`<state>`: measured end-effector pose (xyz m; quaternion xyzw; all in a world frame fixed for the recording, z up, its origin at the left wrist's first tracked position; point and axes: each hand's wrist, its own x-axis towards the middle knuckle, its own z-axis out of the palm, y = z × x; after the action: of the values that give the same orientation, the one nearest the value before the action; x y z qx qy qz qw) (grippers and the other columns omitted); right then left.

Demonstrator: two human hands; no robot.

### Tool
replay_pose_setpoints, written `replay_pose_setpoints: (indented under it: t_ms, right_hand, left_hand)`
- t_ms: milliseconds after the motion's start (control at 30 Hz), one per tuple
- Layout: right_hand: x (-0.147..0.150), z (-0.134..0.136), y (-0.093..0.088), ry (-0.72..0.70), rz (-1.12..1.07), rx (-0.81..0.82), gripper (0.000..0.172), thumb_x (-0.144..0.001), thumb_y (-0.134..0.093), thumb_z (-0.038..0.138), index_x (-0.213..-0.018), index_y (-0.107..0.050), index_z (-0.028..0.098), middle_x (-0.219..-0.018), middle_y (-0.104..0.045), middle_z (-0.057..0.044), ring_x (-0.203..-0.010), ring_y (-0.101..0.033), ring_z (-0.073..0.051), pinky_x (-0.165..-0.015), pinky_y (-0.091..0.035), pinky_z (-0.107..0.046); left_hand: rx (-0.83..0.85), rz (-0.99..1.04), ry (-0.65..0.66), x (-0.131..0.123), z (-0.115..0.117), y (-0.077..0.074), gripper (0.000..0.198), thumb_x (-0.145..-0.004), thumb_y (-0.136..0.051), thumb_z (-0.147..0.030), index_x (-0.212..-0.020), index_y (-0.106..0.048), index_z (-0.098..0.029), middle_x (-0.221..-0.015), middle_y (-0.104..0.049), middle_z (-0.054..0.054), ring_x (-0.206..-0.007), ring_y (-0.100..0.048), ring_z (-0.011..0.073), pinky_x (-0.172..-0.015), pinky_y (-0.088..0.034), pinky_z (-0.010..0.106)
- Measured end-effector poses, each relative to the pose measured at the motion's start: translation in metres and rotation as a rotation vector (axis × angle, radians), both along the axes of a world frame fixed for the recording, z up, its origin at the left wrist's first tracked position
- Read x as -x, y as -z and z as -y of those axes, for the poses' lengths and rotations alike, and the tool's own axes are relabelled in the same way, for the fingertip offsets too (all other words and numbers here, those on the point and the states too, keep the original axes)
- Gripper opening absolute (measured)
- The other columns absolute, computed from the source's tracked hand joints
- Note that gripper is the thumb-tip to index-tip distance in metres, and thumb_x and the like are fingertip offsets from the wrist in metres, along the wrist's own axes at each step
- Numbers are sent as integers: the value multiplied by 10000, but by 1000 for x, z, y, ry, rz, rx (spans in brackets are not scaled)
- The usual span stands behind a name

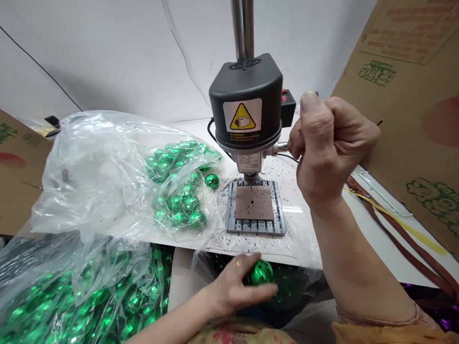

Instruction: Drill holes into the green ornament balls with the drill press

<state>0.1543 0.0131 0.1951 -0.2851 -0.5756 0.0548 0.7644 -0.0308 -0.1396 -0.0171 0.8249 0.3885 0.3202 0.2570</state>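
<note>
My left hand (235,285) is low in front of the table edge, with a shiny green faceted ball (262,272) between its thumb and fingers. A small dark hole shows in the ball. At the right, my right hand (324,145) is closed in a fist at the end of the feed handle (281,147) of a small black drill press (245,102). Beneath the drill's chuck lies a brown square board (254,203) with a hole in it, resting on the grooved metal base (231,225).
Dark shavings surround the base. A clear plastic bag (97,167) with green balls (183,190) lies left on the white table. Below it is another bag of green balls (97,298). Cardboard boxes (416,108) stand at both sides; brown straps (396,233) lie right.
</note>
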Motion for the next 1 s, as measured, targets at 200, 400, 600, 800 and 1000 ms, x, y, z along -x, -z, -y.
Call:
replay_pose_setpoints:
  t_ms: [200,400,600,800,1000]
  right_hand:
    - [1,-2,3,-55,-99,-35,472,-930,-573,275,-538,-312,235,-486,-291,47,-410,-302,-77,-441,-247,-317]
    - [0,-2,4,-24,-59,-35,450,-930,-560,369,-553,-347,249,-469,-339,31,-411,-326,-122,-439,-270,-358]
    - [0,1,5,-36,-71,-40,456,-932,-565,295,-543,-334,235,-464,-339,37,-408,-332,-99,-434,-262,-339]
    - [-1,2,7,-23,-41,-36,461,-948,-545,286,-553,-315,226,-486,-326,42,-425,-341,-69,-444,-278,-297]
    - [0,3,6,-36,-67,-26,459,-937,-554,265,-542,-322,233,-467,-345,40,-417,-330,-92,-438,-273,-331]
  left_hand:
    - [-585,-401,178,11,11,10,416,-926,-640,-358,-1323,-568,-257,-1276,-654,145,-1057,-665,239,-879,-585,367]
    - [-586,-186,-389,21,-82,-43,298,-942,-547,-137,-1216,-609,-237,-1099,-658,100,-1007,-648,225,-831,-560,354]
    - [100,-398,-786,39,-207,-79,260,-786,-744,-162,-1028,-650,-161,-1092,-636,167,-1154,-576,369,-969,-464,477]
    - [309,-104,-717,44,-219,-79,275,-765,-749,-211,-977,-577,-184,-862,-654,50,-859,-662,232,-808,-535,373]
    - [536,717,-445,22,-174,-64,529,-792,-752,-498,-1175,-569,-182,-974,-702,59,-816,-662,162,-729,-535,294]
